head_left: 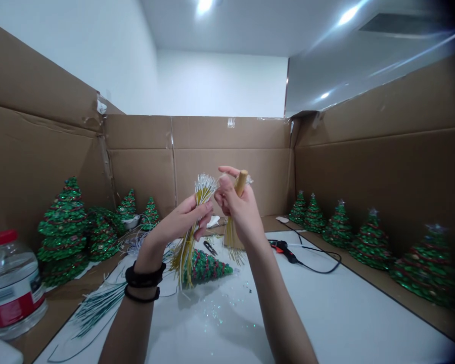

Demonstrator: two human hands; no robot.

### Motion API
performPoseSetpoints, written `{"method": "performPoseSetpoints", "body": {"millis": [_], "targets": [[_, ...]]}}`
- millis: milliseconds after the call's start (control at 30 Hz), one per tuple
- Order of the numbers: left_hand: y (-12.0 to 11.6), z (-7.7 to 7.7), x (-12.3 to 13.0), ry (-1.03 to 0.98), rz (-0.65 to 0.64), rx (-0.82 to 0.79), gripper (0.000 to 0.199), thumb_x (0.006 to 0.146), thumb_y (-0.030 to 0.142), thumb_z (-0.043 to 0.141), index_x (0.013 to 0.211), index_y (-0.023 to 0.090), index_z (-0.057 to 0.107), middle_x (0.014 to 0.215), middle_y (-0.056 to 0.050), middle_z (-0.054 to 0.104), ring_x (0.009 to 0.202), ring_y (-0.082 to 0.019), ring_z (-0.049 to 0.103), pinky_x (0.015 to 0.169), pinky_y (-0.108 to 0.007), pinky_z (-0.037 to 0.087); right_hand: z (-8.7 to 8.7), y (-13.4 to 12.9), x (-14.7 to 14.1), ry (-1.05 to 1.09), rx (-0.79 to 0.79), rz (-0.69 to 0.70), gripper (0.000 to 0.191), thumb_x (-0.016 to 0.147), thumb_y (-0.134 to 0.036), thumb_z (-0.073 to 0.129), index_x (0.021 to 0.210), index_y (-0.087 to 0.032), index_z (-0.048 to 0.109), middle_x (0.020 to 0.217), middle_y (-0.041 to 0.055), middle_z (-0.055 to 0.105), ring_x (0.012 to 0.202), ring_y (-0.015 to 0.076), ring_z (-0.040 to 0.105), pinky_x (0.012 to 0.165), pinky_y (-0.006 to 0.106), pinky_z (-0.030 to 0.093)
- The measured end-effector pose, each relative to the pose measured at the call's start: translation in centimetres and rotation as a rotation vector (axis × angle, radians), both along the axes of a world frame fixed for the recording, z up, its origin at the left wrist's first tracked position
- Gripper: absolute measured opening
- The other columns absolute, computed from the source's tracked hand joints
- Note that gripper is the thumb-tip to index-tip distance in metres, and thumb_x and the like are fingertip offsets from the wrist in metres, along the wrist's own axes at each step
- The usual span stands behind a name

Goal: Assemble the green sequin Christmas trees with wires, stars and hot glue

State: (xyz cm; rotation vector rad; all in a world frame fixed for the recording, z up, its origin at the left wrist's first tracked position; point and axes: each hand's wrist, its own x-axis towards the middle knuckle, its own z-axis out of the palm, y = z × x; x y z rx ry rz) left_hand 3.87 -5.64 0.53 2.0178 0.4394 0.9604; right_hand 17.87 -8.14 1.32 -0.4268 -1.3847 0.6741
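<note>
My left hand (192,216) is closed round a bundle of yellow wires (203,190) with white tips fanned at the top; their lower ends hang over the table. Close to its right, my right hand (240,202) is closed round a wooden stick (241,182) and a smaller bunch of yellow wires (232,240) hanging below. Beneath the hands a green tinsel tree (208,266) lies on its side, its tip pointing right. Small black snips (210,247) rest just behind it.
Green wires (100,306) and a water bottle (13,285) are at the left. A glue gun (286,250) with a black cable lies right. Decorated trees (370,240) stand along both sides. Cardboard walls (231,151) surround the white table (326,313).
</note>
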Motion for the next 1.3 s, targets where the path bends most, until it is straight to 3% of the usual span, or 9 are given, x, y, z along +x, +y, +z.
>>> {"method": "performPoseSetpoints", "body": {"millis": [167, 400, 633, 867, 1033, 1167, 1233, 1300], "targets": [[0.3, -0.1, 0.6, -0.021, -0.063, -0.064, 0.026, 0.090, 0.036, 0.047, 0.073, 0.019, 0.039, 0.055, 0.007, 0.044, 0.038, -0.005, 0.046, 0.038, -0.018, 0.040, -0.1, 0.6, 0.1, -0.015, -0.064, 0.081, 0.040, 0.082, -0.053, 0.055, 0.099, -0.018, 0.064, 0.052, -0.0082, 0.024, 0.044, 0.0069, 0.018, 0.042, 0.025, 0.014], [1.2, -0.6, 1.6, 0.046, -0.137, -0.129, 0.026, 0.091, 0.039, 0.044, 0.076, 0.018, 0.044, 0.057, 0.004, 0.052, 0.044, -0.008, 0.054, 0.045, -0.021, 0.046, -0.1, 1.2, 1.9, 0.025, -0.002, -0.021, 0.037, 0.081, -0.053, 0.058, 0.097, -0.021, 0.067, 0.051, -0.0087, 0.020, 0.044, 0.0072, 0.015, 0.042, 0.025, 0.014], [2.0, -1.2, 1.9, 0.200, -0.164, -0.163, 0.027, 0.090, 0.044, 0.046, 0.087, 0.018, 0.044, 0.065, 0.000, 0.060, 0.048, -0.010, 0.057, 0.048, -0.022, 0.046, 0.0, 2.2, 4.6, 0.155, 0.042, -0.200, 0.038, 0.082, -0.054, 0.055, 0.097, -0.020, 0.064, 0.050, -0.0088, 0.026, 0.040, 0.0058, 0.016, 0.039, 0.025, 0.013], [2.2, -1.8, 1.9, 0.343, -0.237, -0.215, 0.032, 0.086, 0.051, 0.051, 0.086, 0.020, 0.046, 0.066, -0.001, 0.061, 0.051, -0.013, 0.060, 0.047, -0.023, 0.048, 0.2, 2.2, 7.2, 0.453, 0.116, -0.345, 0.020, 0.086, -0.038, 0.052, 0.085, -0.020, 0.060, 0.052, -0.0081, 0.024, 0.042, 0.0072, 0.013, 0.040, 0.027, 0.009], [2.8, -1.8, 1.4, 0.509, -0.223, -0.264, 0.034, 0.082, 0.051, 0.055, 0.091, 0.019, 0.054, 0.075, -0.005, 0.069, 0.050, -0.014, 0.062, 0.048, -0.025, 0.049, -0.5, 2.2, 10.3, 0.524, 0.298, -0.608, 0.024, 0.092, -0.038, 0.039, 0.088, -0.022, 0.057, 0.056, -0.0044, 0.037, 0.044, 0.0085, 0.028, 0.042, 0.025, 0.023], [3.5, -1.7, 0.9, 0.320, -0.197, -0.282, 0.033, 0.086, 0.047, 0.052, 0.103, 0.019, 0.055, 0.093, -0.009, 0.071, 0.069, -0.016, 0.067, 0.058, -0.026, 0.051, -0.1, 0.8, 11.6, 0.601, 0.427, -0.790, 0.022, 0.088, -0.032, 0.048, 0.074, -0.021, 0.060, 0.068, -0.0001, 0.050, 0.055, 0.0100, 0.045, 0.055, 0.026, 0.038], [3.7, -1.6, 0.8, 0.152, -0.189, -0.230, 0.034, 0.090, 0.046, 0.047, 0.109, 0.019, 0.054, 0.106, -0.012, 0.068, 0.085, -0.017, 0.067, 0.072, -0.028, 0.051, 0.3, 0.5, 11.3, 0.589, 0.467, -0.760, 0.021, 0.086, -0.031, 0.052, 0.068, -0.020, 0.057, 0.072, 0.0021, 0.054, 0.062, 0.0122, 0.054, 0.065, 0.029, 0.044], [3.6, -1.4, 0.7, 0.007, -0.148, -0.151, 0.035, 0.092, 0.045, 0.044, 0.112, 0.019, 0.054, 0.113, -0.012, 0.066, 0.095, -0.017, 0.064, 0.079, -0.028, 0.049, 0.5, 0.6, 10.6, 0.509, 0.442, -0.639, 0.020, 0.084, -0.031, 0.056, 0.067, -0.020, 0.057, 0.067, 0.0026, 0.055, 0.063, 0.0144, 0.057, 0.069, 0.033, 0.046]]}}
